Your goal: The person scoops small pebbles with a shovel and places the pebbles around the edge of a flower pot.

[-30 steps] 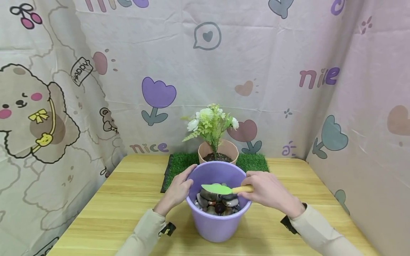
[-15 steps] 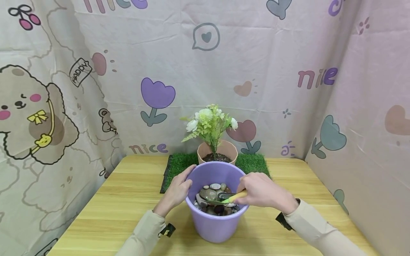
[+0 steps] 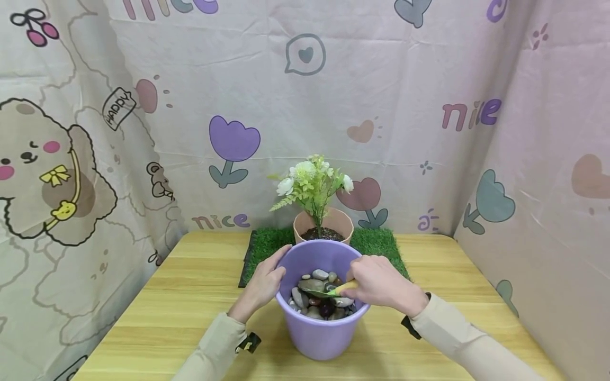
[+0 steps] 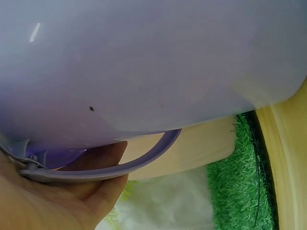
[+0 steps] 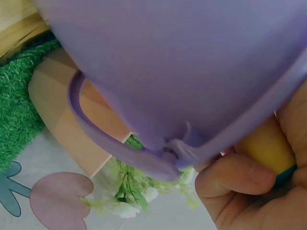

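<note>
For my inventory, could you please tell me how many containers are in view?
2: the purple bucket in front, and the peach flowerpot behind it, partly hidden by the bucket.

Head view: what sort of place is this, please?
Probably a small staged tabletop corner, perhaps for filming: cartoon-printed cloth hangs behind and beside a wood-grain table, and a green grass-like mat lies on it.

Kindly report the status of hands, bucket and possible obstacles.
Left hand holds bucket. Right hand grips trowel at stones inside. Potted plant stands behind, seemingly not blocking.

“nice” (image 3: 472,114) and “HAPPY” (image 3: 119,108) on backdrop cloth (image 3: 305,116)
</note>
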The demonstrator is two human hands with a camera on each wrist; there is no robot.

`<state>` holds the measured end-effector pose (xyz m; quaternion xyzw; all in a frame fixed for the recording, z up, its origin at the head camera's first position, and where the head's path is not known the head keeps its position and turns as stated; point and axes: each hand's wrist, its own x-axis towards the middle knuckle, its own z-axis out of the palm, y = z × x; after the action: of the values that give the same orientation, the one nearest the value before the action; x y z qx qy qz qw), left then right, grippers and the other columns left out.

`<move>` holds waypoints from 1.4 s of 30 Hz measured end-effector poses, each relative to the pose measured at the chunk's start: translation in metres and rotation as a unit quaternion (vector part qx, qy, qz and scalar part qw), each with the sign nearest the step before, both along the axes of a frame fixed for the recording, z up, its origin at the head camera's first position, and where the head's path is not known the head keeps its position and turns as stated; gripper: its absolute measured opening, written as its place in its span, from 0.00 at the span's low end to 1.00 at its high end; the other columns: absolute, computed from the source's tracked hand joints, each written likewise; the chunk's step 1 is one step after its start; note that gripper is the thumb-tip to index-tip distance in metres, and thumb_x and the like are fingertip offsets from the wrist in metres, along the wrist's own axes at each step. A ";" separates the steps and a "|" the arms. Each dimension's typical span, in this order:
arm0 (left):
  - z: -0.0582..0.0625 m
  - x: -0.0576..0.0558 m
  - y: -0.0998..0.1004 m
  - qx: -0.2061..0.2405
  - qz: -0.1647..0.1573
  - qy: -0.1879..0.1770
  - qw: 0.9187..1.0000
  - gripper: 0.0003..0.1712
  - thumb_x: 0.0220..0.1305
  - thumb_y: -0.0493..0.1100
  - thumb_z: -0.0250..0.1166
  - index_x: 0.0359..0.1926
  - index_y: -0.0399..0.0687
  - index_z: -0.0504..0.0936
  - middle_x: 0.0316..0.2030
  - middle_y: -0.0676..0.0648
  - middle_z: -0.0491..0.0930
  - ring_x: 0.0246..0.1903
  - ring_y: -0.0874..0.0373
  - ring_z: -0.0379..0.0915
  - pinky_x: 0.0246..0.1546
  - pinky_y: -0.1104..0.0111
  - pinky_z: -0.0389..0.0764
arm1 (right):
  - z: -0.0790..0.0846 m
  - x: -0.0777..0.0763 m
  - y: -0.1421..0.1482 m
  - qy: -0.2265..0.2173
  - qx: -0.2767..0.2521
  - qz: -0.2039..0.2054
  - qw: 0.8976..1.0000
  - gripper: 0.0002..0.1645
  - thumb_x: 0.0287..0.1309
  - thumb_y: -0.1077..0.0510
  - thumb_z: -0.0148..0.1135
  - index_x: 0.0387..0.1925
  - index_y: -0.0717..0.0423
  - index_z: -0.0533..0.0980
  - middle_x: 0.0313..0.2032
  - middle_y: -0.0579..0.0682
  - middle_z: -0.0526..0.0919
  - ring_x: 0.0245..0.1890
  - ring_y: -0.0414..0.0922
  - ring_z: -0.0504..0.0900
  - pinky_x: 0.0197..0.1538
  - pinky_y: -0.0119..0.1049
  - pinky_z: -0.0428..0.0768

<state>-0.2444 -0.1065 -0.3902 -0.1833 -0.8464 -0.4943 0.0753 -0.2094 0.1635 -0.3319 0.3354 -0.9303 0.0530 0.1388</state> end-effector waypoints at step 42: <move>-0.002 0.001 0.000 0.013 0.003 0.005 1.000 0.35 0.61 0.33 0.47 0.71 0.49 0.66 0.65 0.41 0.72 0.61 0.45 0.72 0.60 0.50 0.73 | -0.012 -0.011 0.002 0.093 -0.041 -0.043 0.994 0.12 0.45 0.40 0.73 0.29 0.40 0.86 0.27 0.35 0.77 0.28 0.36 0.61 0.22 0.27 0.60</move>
<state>-0.2439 -0.1065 -0.3919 -0.1823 -0.8400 -0.5043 0.0831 -0.2201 0.1652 -0.3434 0.2931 -0.9238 0.0537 0.2404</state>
